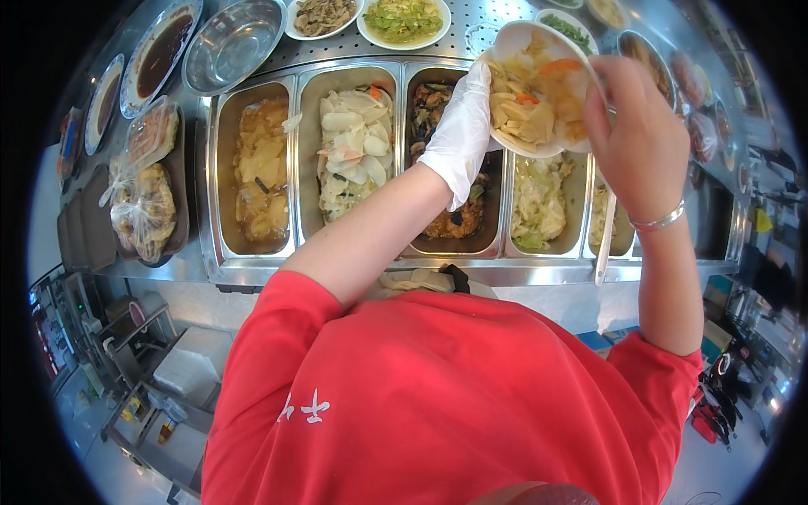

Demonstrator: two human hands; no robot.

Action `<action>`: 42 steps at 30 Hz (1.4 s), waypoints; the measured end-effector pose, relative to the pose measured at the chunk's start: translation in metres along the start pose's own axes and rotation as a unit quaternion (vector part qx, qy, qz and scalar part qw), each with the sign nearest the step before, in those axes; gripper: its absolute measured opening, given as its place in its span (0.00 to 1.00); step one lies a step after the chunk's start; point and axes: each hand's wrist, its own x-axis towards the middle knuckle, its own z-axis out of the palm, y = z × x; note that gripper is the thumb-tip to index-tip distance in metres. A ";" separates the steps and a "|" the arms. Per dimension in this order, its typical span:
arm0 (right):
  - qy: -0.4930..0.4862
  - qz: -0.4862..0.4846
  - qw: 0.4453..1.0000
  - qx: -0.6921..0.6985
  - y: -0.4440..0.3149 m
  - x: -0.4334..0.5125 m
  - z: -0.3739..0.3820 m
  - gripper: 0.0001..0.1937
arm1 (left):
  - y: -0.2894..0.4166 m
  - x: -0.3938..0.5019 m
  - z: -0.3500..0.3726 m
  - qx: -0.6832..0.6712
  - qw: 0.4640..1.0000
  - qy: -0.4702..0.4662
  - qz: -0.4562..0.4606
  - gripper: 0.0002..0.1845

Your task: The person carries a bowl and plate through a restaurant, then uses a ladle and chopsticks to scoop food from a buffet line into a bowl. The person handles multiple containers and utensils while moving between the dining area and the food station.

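My left hand (462, 136), in a clear-white disposable glove, grips the left side of a white dish (536, 152) above the steam-table pans. Sliced pale vegetables with carrot pieces (521, 120) lie in it. My right hand (637, 129), bare with a silver bangle at the wrist, holds the right rim of a tilted white bowl (514, 39) that overlaps the dish. Food at the bowl's right side is blurred. Beneath my hands are a pan of browned food (461, 221) and a pan of cabbage (536, 208); the dishes partly hide both.
Left of these sit a pan of sliced white vegetables (356, 139) and a pan of yellow chunks in broth (262, 164). A long pale utensil handle (605, 246) crosses the right-hand pans. A steel bowl (233, 47) and plates of food (404, 22) line the back shelf.
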 end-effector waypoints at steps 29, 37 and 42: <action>0.115 0.561 0.540 0.616 0.079 -0.028 0.103 0.15 | -0.019 0.135 -0.042 0.221 0.955 0.194 -0.030 0.29; 0.122 0.547 0.472 0.681 0.057 -0.049 0.125 0.16 | 0.002 0.147 -0.036 0.427 0.887 0.171 -0.038 0.31; 0.136 0.540 0.469 0.685 0.046 -0.051 0.124 0.18 | 0.017 0.120 -0.028 0.411 0.894 0.166 -0.056 0.33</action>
